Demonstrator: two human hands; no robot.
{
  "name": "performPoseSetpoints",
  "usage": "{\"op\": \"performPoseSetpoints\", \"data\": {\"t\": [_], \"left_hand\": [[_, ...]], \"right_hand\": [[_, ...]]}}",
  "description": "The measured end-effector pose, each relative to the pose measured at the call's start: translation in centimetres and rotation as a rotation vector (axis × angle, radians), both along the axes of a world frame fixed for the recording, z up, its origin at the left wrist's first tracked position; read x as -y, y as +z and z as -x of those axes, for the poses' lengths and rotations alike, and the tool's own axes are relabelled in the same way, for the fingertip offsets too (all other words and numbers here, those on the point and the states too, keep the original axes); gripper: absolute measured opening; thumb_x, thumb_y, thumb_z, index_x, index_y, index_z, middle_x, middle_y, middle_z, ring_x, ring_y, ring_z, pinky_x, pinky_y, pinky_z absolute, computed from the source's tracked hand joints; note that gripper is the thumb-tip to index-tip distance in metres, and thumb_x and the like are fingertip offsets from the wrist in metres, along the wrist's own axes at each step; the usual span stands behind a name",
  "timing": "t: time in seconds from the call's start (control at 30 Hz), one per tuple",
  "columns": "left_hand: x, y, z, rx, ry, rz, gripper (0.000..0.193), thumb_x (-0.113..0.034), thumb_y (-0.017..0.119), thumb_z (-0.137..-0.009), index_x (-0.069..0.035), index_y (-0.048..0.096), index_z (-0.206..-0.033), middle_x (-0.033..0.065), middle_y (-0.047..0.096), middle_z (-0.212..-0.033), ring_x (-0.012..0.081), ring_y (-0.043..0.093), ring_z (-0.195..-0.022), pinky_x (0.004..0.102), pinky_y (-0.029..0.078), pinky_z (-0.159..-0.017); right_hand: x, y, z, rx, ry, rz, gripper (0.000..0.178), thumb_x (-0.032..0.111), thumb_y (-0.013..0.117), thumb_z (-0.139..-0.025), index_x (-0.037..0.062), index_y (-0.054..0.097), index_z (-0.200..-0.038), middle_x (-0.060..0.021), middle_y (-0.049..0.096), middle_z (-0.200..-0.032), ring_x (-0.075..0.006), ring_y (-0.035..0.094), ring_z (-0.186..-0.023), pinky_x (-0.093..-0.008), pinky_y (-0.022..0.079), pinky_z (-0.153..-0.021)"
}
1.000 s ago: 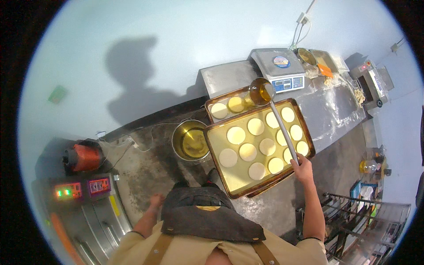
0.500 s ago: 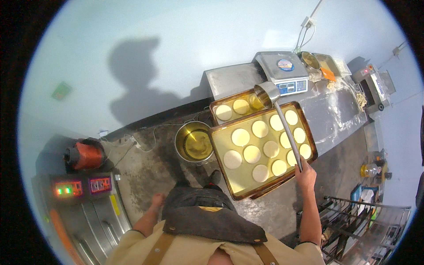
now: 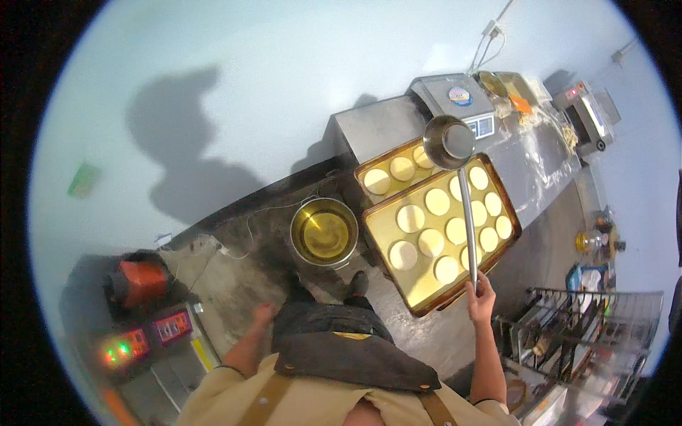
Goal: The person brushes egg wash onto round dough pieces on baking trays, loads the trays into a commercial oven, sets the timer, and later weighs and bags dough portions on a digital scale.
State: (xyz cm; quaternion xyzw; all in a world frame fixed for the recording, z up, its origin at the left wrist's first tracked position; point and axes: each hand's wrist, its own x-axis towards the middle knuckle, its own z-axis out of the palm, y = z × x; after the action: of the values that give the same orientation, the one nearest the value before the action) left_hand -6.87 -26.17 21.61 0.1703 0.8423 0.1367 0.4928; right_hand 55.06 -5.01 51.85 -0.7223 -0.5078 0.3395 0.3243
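My right hand [image 3: 482,298] is closed round the long metal handle of a ladle [image 3: 469,213]. Its deep round bowl hangs over the far part of the trays, and its inside shows from above; whether liquid is in it I cannot tell. Beneath lies a large baking tray [image 3: 420,308] with several pale round dough discs [image 3: 430,243] in a yellowish liquid that looks like oil. Behind it, partly covered, a second tray [image 3: 364,173] holds more discs. My left hand [image 3: 263,312] hangs beside my left leg, away from the trays, its fingers blurred.
A steel pot [image 3: 295,241] of yellow liquid stands on the floor left of the trays. Behind are a metal box [image 3: 380,128] and a scale [image 3: 455,85]. An orange-red device [image 3: 142,280] is at left, a control panel [image 3: 124,348] below it, a wire rack [image 3: 590,312] at right.
The ladle's bowl has turned from tilted over the far tray to facing up, and my right hand has shifted slightly down. The view has swung left, so the trays appear further right.
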Motion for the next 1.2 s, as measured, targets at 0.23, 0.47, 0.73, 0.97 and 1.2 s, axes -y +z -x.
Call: {"op": "performPoseSetpoints", "data": {"t": [0.23, 0.47, 0.73, 0.97, 1.2], "left_hand": [[-6.4, -2.1, 9.3, -0.017, -0.137, -0.030, 0.037, -0.037, 0.065, -0.094, 0.000, 0.070, -0.094, 0.0142, 0.070, -0.086, 0.0279, 0.068, -0.078, 0.0441, 0.053, -0.070], [-12.2, -10.5, 17.8, 0.129, -0.248, -0.181, 0.035, -0.032, 0.057, -0.103, -0.002, 0.058, -0.085, 0.0108, 0.059, -0.075, 0.0244, 0.057, -0.062, 0.0443, 0.047, -0.055], [-19.8, -20.9, 12.7, -0.016, -0.713, -0.003, 0.027, -0.032, 0.066, -0.096, -0.006, 0.067, -0.105, 0.0139, 0.067, -0.093, 0.0326, 0.065, -0.089, 0.0469, 0.052, -0.079], [-25.1, -39.2, 6.1, 0.116, -0.162, -0.215, 0.018, -0.024, 0.059, -0.105, -0.007, 0.057, -0.100, 0.0107, 0.054, -0.079, 0.0291, 0.055, -0.075, 0.0488, 0.048, -0.067], [-27.5, -34.2, 2.4, -0.072, -0.310, -0.094, 0.029, -0.022, 0.071, -0.088, 0.000, 0.072, -0.108, 0.0227, 0.074, -0.099, 0.0419, 0.070, -0.094, 0.0504, 0.054, -0.083]], "right_hand": [[9.9, 0.7, 15.0, -0.499, -0.122, 0.139, 0.030, 0.014, 0.059, -0.102, -0.0052, 0.060, -0.126, -0.0006, 0.057, -0.066, -0.0096, 0.051, -0.048, -0.0271, 0.041, -0.043], [18.5, 0.7, 26.9, -0.733, -0.170, 0.414, 0.033, 0.026, 0.058, -0.105, -0.0025, 0.060, -0.120, -0.0035, 0.058, -0.065, -0.0127, 0.053, -0.050, -0.0295, 0.043, -0.047], [18.2, -12.3, 31.4, -0.658, -0.077, 0.809, 0.022, 0.022, 0.063, -0.104, 0.0012, 0.063, -0.110, -0.0011, 0.059, -0.068, -0.0102, 0.054, -0.058, -0.0297, 0.043, -0.052], [11.0, -29.1, 33.2, -0.597, -0.152, 0.987, 0.027, 0.029, 0.066, -0.103, 0.0030, 0.067, -0.109, -0.0014, 0.057, -0.065, -0.0114, 0.052, -0.048, -0.0301, 0.043, -0.044], [4.0, -37.6, 32.6, -0.516, -0.126, 1.049, 0.030, 0.032, 0.064, -0.103, 0.0026, 0.063, -0.097, -0.0049, 0.059, -0.064, -0.0158, 0.053, -0.044, -0.0338, 0.045, -0.043]]}}
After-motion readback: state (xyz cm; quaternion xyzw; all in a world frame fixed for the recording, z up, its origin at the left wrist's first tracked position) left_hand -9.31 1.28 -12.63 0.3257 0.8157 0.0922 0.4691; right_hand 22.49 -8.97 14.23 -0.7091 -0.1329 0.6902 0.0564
